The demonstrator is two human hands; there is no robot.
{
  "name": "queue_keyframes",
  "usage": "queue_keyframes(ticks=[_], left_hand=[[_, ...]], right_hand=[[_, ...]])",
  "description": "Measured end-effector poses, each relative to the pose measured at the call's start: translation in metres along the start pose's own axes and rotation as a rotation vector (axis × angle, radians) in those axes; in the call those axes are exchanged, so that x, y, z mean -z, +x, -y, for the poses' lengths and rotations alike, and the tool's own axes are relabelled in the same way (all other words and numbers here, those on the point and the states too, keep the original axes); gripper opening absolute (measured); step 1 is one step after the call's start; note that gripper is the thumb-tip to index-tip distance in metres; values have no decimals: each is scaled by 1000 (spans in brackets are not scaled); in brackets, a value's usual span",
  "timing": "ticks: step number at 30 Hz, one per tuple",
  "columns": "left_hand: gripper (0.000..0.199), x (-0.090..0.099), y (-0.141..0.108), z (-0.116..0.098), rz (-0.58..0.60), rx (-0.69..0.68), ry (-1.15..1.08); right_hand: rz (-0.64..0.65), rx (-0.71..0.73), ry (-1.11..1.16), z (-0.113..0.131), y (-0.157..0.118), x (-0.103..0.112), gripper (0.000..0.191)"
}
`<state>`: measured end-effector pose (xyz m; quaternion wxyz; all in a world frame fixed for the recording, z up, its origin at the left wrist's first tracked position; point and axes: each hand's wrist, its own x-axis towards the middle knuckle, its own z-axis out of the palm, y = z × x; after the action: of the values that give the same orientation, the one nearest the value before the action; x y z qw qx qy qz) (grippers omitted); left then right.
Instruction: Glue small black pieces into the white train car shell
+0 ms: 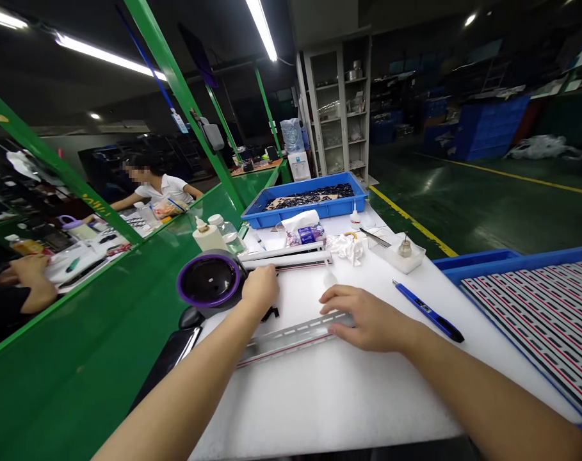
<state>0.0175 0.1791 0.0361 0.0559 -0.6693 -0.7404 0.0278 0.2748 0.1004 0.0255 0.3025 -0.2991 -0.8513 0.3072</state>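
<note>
A long pale slotted strip with a red line along its near edge lies across the white table. My right hand is at its right end, fingers over the far edge and thumb against the near edge. Beyond the strip's left part, my left hand is closed with its fingers curled down; whatever is in them is hidden. Small black pieces lie just beneath that hand. A black round bowl with a purple rim stands left of it. More pale strips lie behind the left hand.
At the back sits a blue tray of small black parts. A blue pen-like tool lies to the right. Striped strips fill a blue tray at far right. Bottles and tissues stand behind. Co-workers sit beyond the green partition.
</note>
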Motion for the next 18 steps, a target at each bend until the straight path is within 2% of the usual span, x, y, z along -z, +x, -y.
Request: queue_keyframes(ticks=[3,5,7,9,12,18], left_hand=[[29,20,-17,-7,-20,-11,-85],[31,39,-41,-17,-35,-87,-180],[30,58,-69,-29,-24,-215,-339],[33,70,-92,-42,24,-329,-724],[33,71,-105,-57,14,-362,-985],[34,51,-91,-69,97,-360,-1255]], right_hand=[[-245,-3,82,0,2,1,31],[-397,-85,183,0,3,2,26],[-451,-184,364,0,5,3,22],[-432,-230,570,0,5,3,20],[-432,-197,775,-2,5,4,17],[-475,-201,876,-6,6,7,20]])
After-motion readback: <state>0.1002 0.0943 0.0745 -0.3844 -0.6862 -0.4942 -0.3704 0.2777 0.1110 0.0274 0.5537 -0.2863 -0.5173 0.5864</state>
